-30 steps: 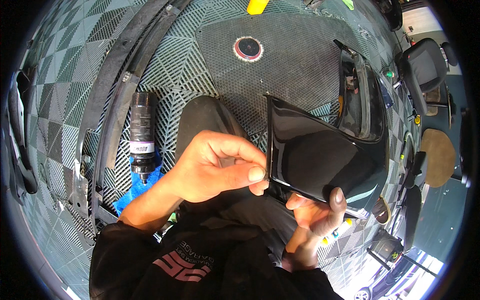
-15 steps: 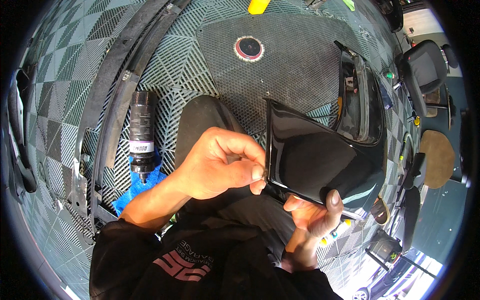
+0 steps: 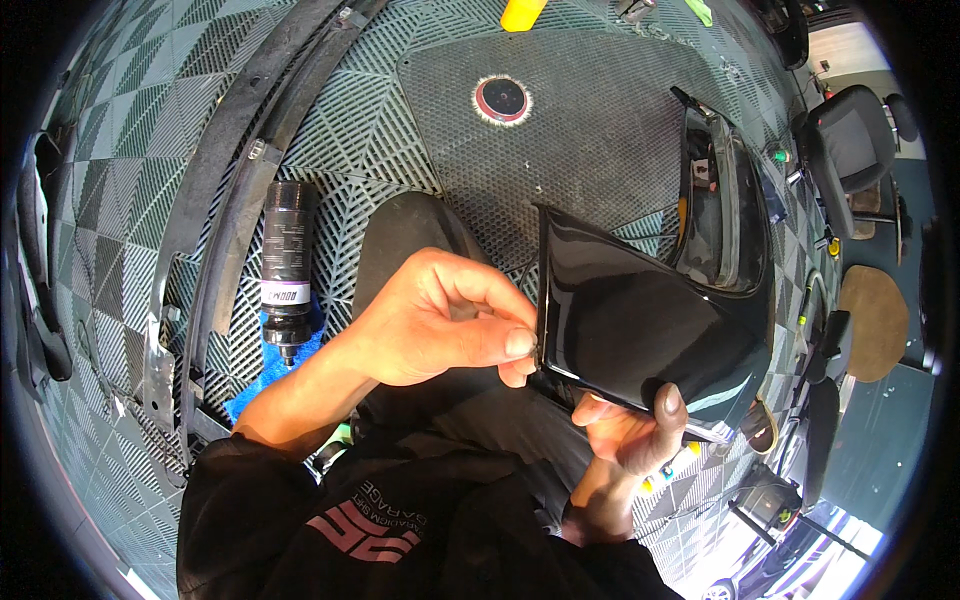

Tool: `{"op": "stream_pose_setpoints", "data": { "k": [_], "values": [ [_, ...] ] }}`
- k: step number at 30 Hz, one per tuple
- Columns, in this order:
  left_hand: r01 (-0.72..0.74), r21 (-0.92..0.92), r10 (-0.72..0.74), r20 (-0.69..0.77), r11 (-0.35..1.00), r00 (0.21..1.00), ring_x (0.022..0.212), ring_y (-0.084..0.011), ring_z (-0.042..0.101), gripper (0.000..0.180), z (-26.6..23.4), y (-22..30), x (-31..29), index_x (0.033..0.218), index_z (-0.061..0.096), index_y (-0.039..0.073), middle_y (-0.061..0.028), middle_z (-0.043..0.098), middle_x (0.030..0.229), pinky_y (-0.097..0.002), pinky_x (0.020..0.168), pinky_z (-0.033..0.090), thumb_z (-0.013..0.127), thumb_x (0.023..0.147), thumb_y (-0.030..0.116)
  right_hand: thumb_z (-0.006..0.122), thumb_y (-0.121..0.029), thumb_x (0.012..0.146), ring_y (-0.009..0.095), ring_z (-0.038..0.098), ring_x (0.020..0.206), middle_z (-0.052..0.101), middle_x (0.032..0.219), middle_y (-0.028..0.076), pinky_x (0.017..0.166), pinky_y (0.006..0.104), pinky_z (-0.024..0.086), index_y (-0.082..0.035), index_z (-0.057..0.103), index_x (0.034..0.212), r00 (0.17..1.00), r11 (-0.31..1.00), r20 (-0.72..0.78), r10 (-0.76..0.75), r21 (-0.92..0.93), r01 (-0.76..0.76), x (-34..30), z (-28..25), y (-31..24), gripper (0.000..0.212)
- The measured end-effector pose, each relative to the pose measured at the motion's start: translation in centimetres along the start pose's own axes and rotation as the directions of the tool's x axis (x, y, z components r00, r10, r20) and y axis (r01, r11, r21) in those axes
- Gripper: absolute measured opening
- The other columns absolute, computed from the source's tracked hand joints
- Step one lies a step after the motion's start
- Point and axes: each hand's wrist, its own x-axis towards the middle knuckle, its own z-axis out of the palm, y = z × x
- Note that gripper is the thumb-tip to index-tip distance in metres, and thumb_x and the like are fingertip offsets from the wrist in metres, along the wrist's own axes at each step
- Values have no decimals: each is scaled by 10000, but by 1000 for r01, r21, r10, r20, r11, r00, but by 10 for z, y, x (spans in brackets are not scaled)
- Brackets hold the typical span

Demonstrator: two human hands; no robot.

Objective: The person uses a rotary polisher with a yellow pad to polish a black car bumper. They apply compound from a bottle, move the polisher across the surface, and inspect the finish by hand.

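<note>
A glossy black car body panel (image 3: pixel 630 315) with a wide, framed opening at its far right end rests over my lap. At its left edge is my left hand (image 3: pixel 450 325), thumb and forefinger pinched together. Whatever sits between those fingertips is too small to make out. My right hand (image 3: pixel 635 430) grips the near lower edge of the panel, thumb up against the outer face and fingers partly hidden beneath it.
Left of my knee a black bottle (image 3: pixel 287 270) lies on a blue cloth (image 3: pixel 265 380). Long dark trim strips (image 3: pixel 225 200) curve beyond it. Ahead, a round polishing brush (image 3: pixel 502 99) sits on a dark mat (image 3: pixel 590 130), with a yellow object (image 3: pixel 522 14) behind. An office chair (image 3: pixel 850 140) stands far right.
My left hand has shifted very slightly along the panel's left edge, still pinching. The panel has tilted a little; my right hand keeps its hold.
</note>
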Motion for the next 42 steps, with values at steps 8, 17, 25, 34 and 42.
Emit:
{"op": "stream_pose_setpoints", "data": {
  "k": [8, 17, 25, 34, 42],
  "values": [
    [-125, 38, 125, -5, 991, 992, 781, -158, 699, 111, 4, -16, 1, 982, 699, -55, -103, 724, 861, -287, 700, 548, 720, 960, 53, 477, -365, 1038, 368, 731, 719, 731, 855, 300, 720, 418, 599, 183, 609, 1179, 1000, 999, -6, 6, 42, -6, 0, 4, -1, 581],
    [-282, 104, 281, 25, 954, 959, 771, -164, 693, 99, 6, -28, 9, 955, 692, -59, -118, 711, 852, -294, 680, 541, 716, 953, 37, 472, -358, 1041, 374, 730, 682, 728, 847, 308, 644, 409, 613, 222, 610, 1114, 999, 998, 2, -38, 41, 38, -1, 0, -5, 601],
    [-366, 81, 368, -8, 927, 930, 769, -185, 698, 105, 9, -41, 11, 962, 688, -69, -138, 705, 870, -309, 685, 550, 711, 951, 33, 486, -323, 1040, 381, 731, 681, 722, 883, 329, 631, 430, 635, 260, 510, 1228, 999, 998, 24, -39, 54, 38, -2, -2, -6, 613],
    [-452, 72, 457, -82, 889, 886, 758, -179, 695, 121, 12, -49, 22, 996, 697, -72, -135, 708, 886, -309, 681, 554, 695, 967, 46, 502, -313, 1032, 389, 740, 710, 714, 940, 346, 633, 436, 644, 251, 483, 1273, 999, 992, 3, -41, 121, 40, -2, 2, -8, 613],
    [-513, -28, 504, -143, 858, 852, 770, -169, 683, 138, 10, -66, 33, 980, 689, -63, -125, 703, 890, -304, 683, 548, 697, 977, 76, 497, -318, 1035, 385, 734, 679, 714, 841, 334, 620, 420, 632, 252, 523, 1212, 997, 991, -56, -49, 120, 55, -4, 3, -9, 597]
  ]
}}
